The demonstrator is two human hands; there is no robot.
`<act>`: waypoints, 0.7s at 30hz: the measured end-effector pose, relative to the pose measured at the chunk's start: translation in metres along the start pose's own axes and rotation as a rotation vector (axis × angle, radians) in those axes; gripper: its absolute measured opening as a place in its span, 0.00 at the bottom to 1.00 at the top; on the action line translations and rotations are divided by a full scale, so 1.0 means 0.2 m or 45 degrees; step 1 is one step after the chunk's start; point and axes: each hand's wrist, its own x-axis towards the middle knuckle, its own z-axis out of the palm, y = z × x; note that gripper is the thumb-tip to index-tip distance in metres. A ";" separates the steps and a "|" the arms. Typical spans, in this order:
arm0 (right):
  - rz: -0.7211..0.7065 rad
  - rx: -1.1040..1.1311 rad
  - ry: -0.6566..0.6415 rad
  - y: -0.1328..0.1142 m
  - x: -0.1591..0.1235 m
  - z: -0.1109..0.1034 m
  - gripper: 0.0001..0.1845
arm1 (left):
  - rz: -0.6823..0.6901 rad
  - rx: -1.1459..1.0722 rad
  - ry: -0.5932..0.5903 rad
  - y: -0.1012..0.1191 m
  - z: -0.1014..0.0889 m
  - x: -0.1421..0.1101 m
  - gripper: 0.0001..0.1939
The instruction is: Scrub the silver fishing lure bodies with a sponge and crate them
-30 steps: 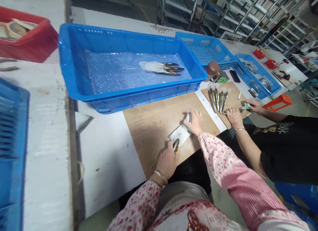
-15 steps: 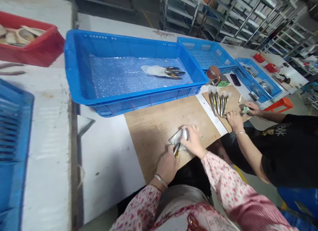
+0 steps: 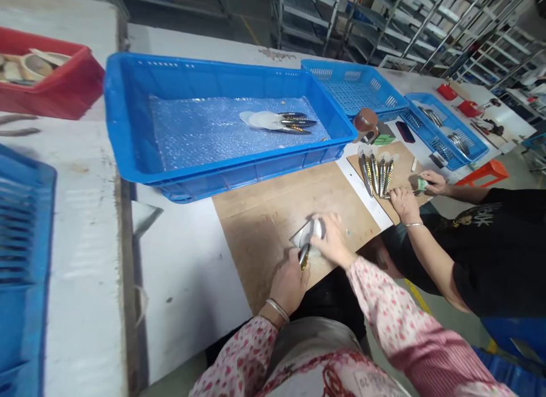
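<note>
In the head view, your left hand [image 3: 289, 283] is clamped on a slim dark-and-gold piece [image 3: 304, 257], low over the brown board [image 3: 260, 215] in front of you. Your right hand [image 3: 333, 238] is just beside it, fingers bent over the pale flat end of the piece, near a whitish pad [image 3: 297, 236]; blur there means I can't tell whether those fingers grip anything. Beyond the board stands a big blue tray [image 3: 256, 180] lined with bubble wrap [image 3: 191, 129], with a few similar pieces [image 3: 298, 123] lying together toward its right end. To your right, four more pieces [image 3: 375, 174] lie side by side on another board [image 3: 401, 153], where a co-worker's two hands [image 3: 403, 205] are busy.
</note>
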 end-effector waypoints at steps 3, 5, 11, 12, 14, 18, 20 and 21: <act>0.148 -0.103 0.087 0.05 0.13 -0.02 0.22 | -0.018 0.011 0.014 0.00 -0.01 0.00 0.13; 0.148 -0.125 0.124 0.04 0.14 -0.02 0.21 | -0.018 -0.010 0.017 0.00 -0.01 0.00 0.13; -0.012 0.057 0.045 0.01 -0.04 0.02 0.22 | 0.000 -0.032 0.010 0.00 0.01 0.00 0.16; 0.051 0.041 0.087 0.03 -0.01 0.01 0.21 | -0.004 -0.011 0.008 0.00 0.00 0.00 0.16; 0.179 -0.017 0.217 0.11 0.09 -0.02 0.20 | -0.010 0.074 -0.017 0.00 -0.03 0.00 0.17; 0.071 0.052 0.454 0.22 0.22 -0.12 0.22 | 0.073 0.447 -0.056 -0.02 -0.17 -0.01 0.16; -0.029 0.151 0.471 0.23 0.20 -0.14 0.21 | 0.114 0.642 -0.053 -0.03 -0.24 0.01 0.15; -0.065 0.185 0.456 0.22 0.18 -0.14 0.20 | 0.123 0.716 -0.059 -0.04 -0.27 0.02 0.14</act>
